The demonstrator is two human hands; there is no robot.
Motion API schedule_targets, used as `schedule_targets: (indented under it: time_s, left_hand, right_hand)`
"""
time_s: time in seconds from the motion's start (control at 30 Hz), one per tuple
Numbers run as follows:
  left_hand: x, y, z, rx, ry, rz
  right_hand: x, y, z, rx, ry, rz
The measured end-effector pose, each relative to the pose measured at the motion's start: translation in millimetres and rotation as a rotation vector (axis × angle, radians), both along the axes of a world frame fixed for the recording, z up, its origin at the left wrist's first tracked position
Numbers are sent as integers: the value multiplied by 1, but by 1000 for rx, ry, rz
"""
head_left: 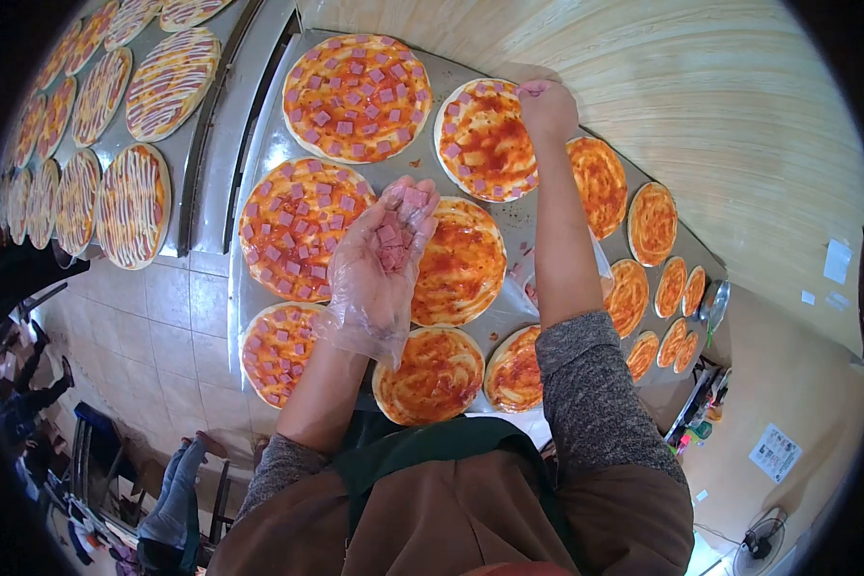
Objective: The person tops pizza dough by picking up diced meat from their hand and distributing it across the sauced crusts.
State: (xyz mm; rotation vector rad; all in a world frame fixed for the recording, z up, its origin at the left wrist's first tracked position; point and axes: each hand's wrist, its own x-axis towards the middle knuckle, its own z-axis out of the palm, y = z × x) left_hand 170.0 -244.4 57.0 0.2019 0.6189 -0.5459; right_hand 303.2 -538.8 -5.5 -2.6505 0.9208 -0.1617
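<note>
Lying up and to the right of the left hand (363, 261) in the head view, the partly covered pizza (485, 130) is showing bare sauce across its middle, with diced pieces sitting along its left, top and lower margins. It is presenting a round outline, so no long axis is governing the approach. The right hand (550, 110) is standing nearer, overlapping the pizza's right rim; contact cannot be determined from this angle.

Pink cubes (391, 240) are resting in the left palm, down and to the left of the right fingers (531, 88) and well apart from them.

Condition of the fingers: those of the left hand are curling upward into a shallow cup, holding the cubes from below; a clear glove (365, 331) is hanging loose at the wrist. Those of the right are meeting in a pinch; whether they are gripping a piece cannot be told.

Pose: the left forearm is slanting up from the lower left, palm up. The right forearm (564, 230) is extending nearly straight ahead, close beside the pale wall (682, 86).
</note>
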Motion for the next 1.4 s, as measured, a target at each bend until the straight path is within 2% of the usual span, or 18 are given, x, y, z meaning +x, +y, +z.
schedule_targets:
  time_s: [0.13, 0.2, 0.27, 0.33, 0.43, 0.53, 0.63, 0.7, 0.77, 0.87, 0.97, 1.07, 1.4]
  left_hand:
    - [0, -4, 3, 42, -39, -41]
    - [1, -6, 4, 43, -35, -53]
    - [1, -6, 3, 50, -52, -67]
    - [0, -7, -1, 62, -92, -88]
    - [-2, -12, 0, 141, -123, -105]
    - [-3, -17, 6, 165, -107, -156]
    - [-5, -21, 5, 130, -127, -171]
    - [-6, -22, 5, 123, -120, -167]
    - [-8, -23, 4, 109, -114, -158]
    - [-10, -25, -1, 95, -104, -136]
    - [-12, -27, -2, 107, -97, -136]
    - [-14, -29, -3, 94, -101, -145]
    - [-15, -30, -4, 101, -110, -146]
  right_hand:
    - [-13, 20, 20, -9, -67, 136]
    - [-34, 40, 39, 233, -228, 376]
    - [-62, 78, 76, 575, -170, 495]
    - [-88, 102, 96, 553, -63, 611]
    - [-111, 116, 92, 175, -194, 842]
    - [-121, 109, 80, 310, -186, 785]
    - [-104, 66, 73, 843, -19, 442]
    - [-79, 17, 53, 763, -222, 261]
    - [-56, -33, 29, 608, -302, 209]
    - [-40, -61, 2, 378, -372, 189]
    - [-44, -44, 8, 487, -270, 155]
    - [-47, -55, -11, 239, -184, 254]
    - [-51, -55, -10, 291, -143, 181]
